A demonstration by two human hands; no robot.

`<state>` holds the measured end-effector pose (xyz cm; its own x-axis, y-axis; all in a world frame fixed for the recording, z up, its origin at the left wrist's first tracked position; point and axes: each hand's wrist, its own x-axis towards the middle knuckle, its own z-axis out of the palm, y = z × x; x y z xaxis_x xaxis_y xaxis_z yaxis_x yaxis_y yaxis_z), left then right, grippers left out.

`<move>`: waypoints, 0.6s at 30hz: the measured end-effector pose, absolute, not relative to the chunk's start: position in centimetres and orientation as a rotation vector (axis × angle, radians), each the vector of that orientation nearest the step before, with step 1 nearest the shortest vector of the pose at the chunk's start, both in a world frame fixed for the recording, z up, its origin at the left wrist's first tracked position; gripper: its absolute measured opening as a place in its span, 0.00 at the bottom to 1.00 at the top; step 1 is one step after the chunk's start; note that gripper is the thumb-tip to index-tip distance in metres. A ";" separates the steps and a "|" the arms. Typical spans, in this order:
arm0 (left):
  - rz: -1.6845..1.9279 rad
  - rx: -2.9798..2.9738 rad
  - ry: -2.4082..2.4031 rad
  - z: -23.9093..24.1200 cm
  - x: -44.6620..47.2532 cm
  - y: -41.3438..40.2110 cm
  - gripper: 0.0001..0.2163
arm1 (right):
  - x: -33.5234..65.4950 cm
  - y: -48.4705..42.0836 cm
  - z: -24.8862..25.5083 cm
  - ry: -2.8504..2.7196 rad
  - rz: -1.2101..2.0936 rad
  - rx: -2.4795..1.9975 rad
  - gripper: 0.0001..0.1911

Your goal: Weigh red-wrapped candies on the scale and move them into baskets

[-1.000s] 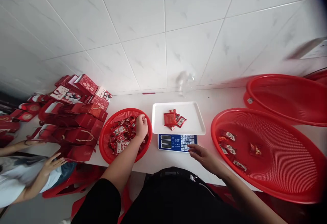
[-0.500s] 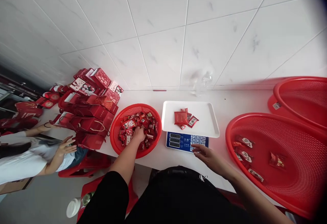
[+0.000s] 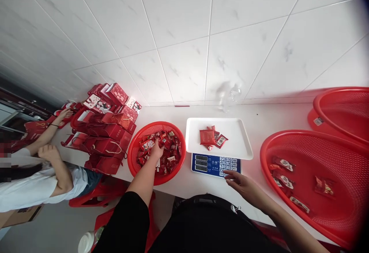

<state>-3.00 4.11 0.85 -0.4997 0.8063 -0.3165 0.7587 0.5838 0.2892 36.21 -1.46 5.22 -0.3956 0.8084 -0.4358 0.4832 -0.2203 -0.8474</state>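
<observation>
My left hand (image 3: 157, 152) reaches into a red mesh basket (image 3: 130, 168) full of small red-wrapped candies (image 3: 170, 160). Its thumb and fingers close around a red candy packet (image 3: 165, 141) at the top of the heap. Beside the basket stands a blue digital scale (image 3: 215, 165) with a white tray (image 3: 239, 145) on top. A larger red packet (image 3: 206, 137) and several smaller ones lie in the tray's left half. My right hand (image 3: 240, 183) hovers at the scale's front edge by the keypad, fingers loosely stretched and holding nothing.
At right, a large red basket (image 3: 334, 207) holds several wrapped candies, with another red basket (image 3: 319, 109) behind it. Red gift boxes (image 3: 106, 145) crowd the table's left side. A co-worker in a white shirt (image 3: 37, 187) sits there. A clear plastic object (image 3: 235, 92) stands near the wall.
My left hand has shifted within the basket toward a packet higher in the heap. The view has moved slightly. The co-worker's one arm now reaches toward the back, the other hand is raised.
</observation>
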 end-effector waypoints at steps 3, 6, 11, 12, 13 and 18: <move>0.110 1.243 2.410 1.3 -3.0 4.6 0.20 | 36.0 -1.3 5.3 -1.759 1.658 -1.531 0.25; 0.049 1.242 2.427 2.0 -2.9 5.2 0.12 | 35.9 -1.3 4.9 -1.758 1.661 -1.523 0.26; 0.015 1.268 2.410 3.1 -2.6 6.9 0.13 | 36.0 -1.3 4.7 -1.738 1.625 -1.543 0.26; 0.015 1.278 2.390 3.2 -2.5 7.3 0.15 | 35.9 -1.3 4.8 -1.738 1.625 -1.544 0.26; 0.017 1.288 2.370 3.1 -2.4 7.7 0.17 | 35.9 -1.3 4.9 -1.741 1.629 -1.544 0.25; 0.032 1.314 2.323 2.5 -2.1 8.5 0.17 | 35.6 -1.2 5.3 -1.737 1.638 -1.536 0.24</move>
